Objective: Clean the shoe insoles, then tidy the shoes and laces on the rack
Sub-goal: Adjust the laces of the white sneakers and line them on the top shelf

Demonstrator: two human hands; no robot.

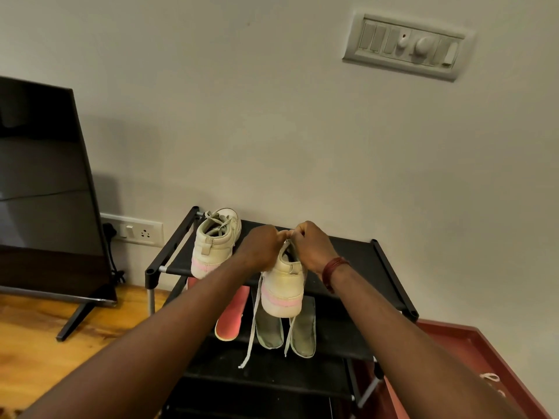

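1. On the rack's point(360, 252) top shelf, along the left edge, a shoe point(216, 240) stands with its heel toward the camera, and that heel just passes the front edge.
2. At the middle of the front edge is a second shoe point(282, 285). Its heel also faces the camera and hangs out beyond the edge. Whether its sole touches the shelf cannot be told.
3. There is a gap between the two shoes, partly covered by the left forearm. To the right, black shelf surface shows from the right wrist to the right edge.
4. The left hand point(261, 246) and right hand point(311, 246) meet knuckle to knuckle over the second shoe's collar. The fingers of both are curled tight and pinch the lace point(252, 325) there, and its two loose ends hang past the front edge to the shelf below.
5. Both forearms stretch straight forward and converge from the lower corners. The right wrist wears a red band point(331, 272).
6. On the next shelf down, a pink insole point(231, 319) and two grey insoles point(269, 328) lie side by side with their ends toward the front edge.
7. A TV point(45, 182) stands to the left of the rack, and a red surface point(484, 352) adjoins its right side.
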